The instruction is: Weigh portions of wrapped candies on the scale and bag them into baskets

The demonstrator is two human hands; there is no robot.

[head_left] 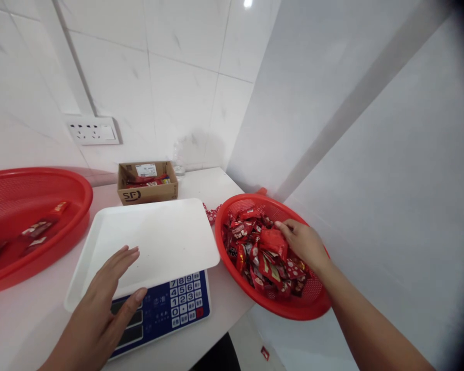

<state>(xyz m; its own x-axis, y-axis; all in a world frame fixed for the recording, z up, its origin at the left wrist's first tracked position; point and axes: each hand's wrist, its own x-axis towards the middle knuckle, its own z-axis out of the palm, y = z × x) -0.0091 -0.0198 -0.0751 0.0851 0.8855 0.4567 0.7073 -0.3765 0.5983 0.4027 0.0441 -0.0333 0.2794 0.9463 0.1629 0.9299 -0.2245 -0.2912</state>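
My right hand (299,242) reaches into a red plastic basket (232,281) on the right, its thumb and fingers closed on a red snack packet (274,243). Around that packet lie many small wrapped snacks (261,265), mostly red. My left hand (106,296) hovers over the near edge of a digital scale, fingers apart and holding nothing. The scale's white tray (158,232) is bare. Below it shows the blue keypad panel (158,314), partly covered by my left hand.
Another red basket (67,232) with a few packets stands at the left. Behind the scale sits a cardboard box (150,195) holding red packets, near a clear plastic container (178,159). A wall socket (92,130) is at the back. One small red packet (265,353) lies on the floor.
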